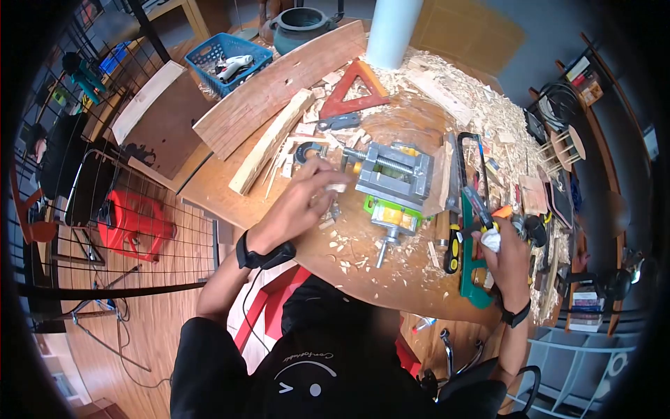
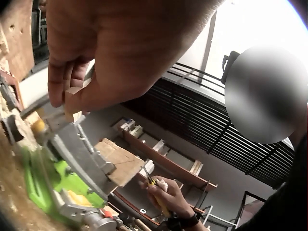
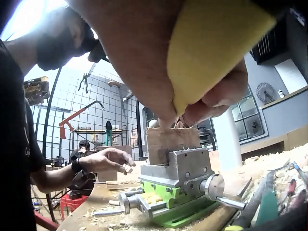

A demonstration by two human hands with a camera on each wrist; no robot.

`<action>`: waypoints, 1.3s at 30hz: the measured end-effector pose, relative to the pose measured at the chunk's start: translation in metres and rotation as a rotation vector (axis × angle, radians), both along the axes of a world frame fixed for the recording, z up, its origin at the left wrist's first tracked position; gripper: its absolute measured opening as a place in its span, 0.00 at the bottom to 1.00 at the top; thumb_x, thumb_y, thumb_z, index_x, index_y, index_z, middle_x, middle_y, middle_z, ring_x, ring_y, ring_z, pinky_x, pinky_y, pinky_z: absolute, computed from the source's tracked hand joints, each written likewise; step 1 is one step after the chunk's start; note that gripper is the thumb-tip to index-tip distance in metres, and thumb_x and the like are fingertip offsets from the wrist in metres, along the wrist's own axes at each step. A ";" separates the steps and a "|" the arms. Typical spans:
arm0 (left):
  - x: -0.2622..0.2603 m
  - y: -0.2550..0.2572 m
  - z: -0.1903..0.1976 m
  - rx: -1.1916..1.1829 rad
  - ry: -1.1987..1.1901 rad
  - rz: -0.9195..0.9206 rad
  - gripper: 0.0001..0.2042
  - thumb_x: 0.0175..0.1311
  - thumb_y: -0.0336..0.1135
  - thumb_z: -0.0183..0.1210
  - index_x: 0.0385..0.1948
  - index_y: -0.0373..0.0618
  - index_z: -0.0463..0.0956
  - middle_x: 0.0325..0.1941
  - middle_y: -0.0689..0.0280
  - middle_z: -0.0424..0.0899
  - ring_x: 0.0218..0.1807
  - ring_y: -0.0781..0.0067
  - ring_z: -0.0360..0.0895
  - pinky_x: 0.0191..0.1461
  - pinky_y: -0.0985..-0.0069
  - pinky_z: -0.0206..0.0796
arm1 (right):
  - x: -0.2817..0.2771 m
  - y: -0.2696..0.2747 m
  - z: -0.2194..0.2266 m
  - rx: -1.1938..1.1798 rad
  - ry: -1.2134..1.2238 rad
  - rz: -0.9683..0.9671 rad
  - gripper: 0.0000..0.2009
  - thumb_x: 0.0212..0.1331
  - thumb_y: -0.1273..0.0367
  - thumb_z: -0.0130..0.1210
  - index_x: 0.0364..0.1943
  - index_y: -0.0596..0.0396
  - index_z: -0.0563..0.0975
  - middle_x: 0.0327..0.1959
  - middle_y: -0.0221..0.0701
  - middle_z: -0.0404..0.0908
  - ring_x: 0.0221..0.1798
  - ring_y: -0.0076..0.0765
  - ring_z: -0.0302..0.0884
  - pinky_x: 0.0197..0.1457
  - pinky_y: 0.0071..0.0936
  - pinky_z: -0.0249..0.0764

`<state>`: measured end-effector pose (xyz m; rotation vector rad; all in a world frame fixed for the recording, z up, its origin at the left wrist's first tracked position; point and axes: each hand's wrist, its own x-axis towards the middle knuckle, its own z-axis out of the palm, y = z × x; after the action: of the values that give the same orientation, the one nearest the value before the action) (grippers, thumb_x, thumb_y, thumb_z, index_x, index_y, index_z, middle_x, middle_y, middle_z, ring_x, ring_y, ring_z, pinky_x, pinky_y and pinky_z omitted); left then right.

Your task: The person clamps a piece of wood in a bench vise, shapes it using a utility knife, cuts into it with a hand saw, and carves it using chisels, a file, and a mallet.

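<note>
My left hand (image 1: pixel 300 206) pinches a small pale wood block (image 2: pixel 73 90) between thumb and fingers, just left of the vise. The grey metal vise (image 1: pixel 394 174), on a bright green base (image 1: pixel 372 204), has a flat wood piece (image 3: pixel 168 142) standing upright in its jaws. Right of the vise, my right hand (image 1: pixel 508 262) grips a slim tool with a yellow handle (image 3: pixel 216 43); the hand hides much of it, and I cannot tell its kind. A crumpled white wad (image 1: pixel 491 241) sits at the fingers of that hand.
A bow saw (image 1: pixel 474 279) with green handle lies under the right hand, beside a black-and-yellow handle (image 1: pixel 453 255). Wood shavings (image 1: pixel 474 98) cover the far right. A red triangle square (image 1: pixel 349 91), long timber strip (image 1: pixel 272 140) and wide board (image 1: pixel 279 87) lie behind; a blue basket (image 1: pixel 209 52) stands beyond.
</note>
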<state>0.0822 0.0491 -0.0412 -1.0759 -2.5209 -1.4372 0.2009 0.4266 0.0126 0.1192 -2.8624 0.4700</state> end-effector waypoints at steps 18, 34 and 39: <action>-0.004 -0.053 -0.035 -0.071 0.017 0.345 0.07 0.70 0.30 0.56 0.36 0.35 0.78 0.34 0.53 0.76 0.40 0.52 0.75 0.47 0.63 0.67 | 0.015 -0.002 -0.040 -0.131 -0.117 -0.150 0.17 0.64 0.63 0.62 0.46 0.64 0.77 0.32 0.53 0.81 0.37 0.63 0.80 0.37 0.45 0.73; -0.004 -0.064 -0.042 -0.187 -0.183 0.420 0.24 0.76 0.41 0.51 0.18 0.32 0.69 0.14 0.49 0.66 0.16 0.56 0.63 0.25 0.61 0.58 | 0.027 0.015 -0.084 -0.127 -0.219 -0.176 0.21 0.63 0.59 0.64 0.45 0.67 0.77 0.32 0.56 0.81 0.36 0.63 0.81 0.36 0.47 0.75; -0.007 -0.057 -0.046 -0.118 -0.067 0.442 0.24 0.77 0.39 0.50 0.17 0.33 0.68 0.13 0.50 0.64 0.15 0.56 0.61 0.24 0.62 0.57 | 0.026 0.010 -0.082 -0.164 -0.253 -0.209 0.20 0.63 0.60 0.64 0.43 0.66 0.76 0.29 0.55 0.80 0.35 0.64 0.81 0.36 0.47 0.75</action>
<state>0.0749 -0.0078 -0.0876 -0.4369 -2.6870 -1.2303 0.2266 0.4368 -0.0698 -0.2857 -3.0163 0.7183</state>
